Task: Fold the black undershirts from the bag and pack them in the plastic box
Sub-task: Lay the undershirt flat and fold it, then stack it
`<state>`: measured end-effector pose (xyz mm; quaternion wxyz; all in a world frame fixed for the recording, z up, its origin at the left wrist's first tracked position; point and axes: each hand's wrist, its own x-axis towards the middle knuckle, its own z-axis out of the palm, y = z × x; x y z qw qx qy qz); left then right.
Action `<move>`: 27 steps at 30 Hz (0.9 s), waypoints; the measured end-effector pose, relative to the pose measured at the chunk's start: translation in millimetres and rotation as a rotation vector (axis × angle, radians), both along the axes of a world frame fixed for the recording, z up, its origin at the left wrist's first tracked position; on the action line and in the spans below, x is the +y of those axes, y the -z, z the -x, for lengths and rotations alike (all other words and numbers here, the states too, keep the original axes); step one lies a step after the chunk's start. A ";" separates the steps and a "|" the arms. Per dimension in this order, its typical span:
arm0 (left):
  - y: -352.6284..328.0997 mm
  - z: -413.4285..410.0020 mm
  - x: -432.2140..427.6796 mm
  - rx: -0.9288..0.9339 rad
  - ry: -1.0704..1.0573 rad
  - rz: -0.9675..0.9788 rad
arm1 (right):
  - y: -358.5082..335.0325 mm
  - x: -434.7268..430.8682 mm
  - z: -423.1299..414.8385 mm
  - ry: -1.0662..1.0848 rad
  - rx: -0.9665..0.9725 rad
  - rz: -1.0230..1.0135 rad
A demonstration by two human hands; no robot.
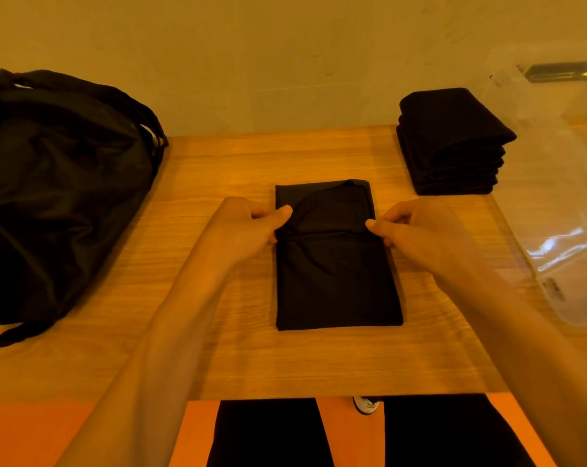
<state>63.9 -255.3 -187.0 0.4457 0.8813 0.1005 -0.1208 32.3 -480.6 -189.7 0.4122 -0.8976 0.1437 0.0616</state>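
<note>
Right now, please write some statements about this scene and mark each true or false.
1. Both the left hand and the right hand pinch the black undershirt on the wooden table. True.
2. The large black fabric bag lies on the right. False: that bag lies on the left.
3. A stack of folded black undershirts stands next to the clear plastic box. True.
4. The left hand rests on the bag. False: it pinches the undershirt.
</note>
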 end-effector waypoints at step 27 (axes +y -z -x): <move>44.9 8.2 -26.4 -0.355 0.553 -0.557 | 41.4 8.6 -31.1 -0.543 -0.156 0.575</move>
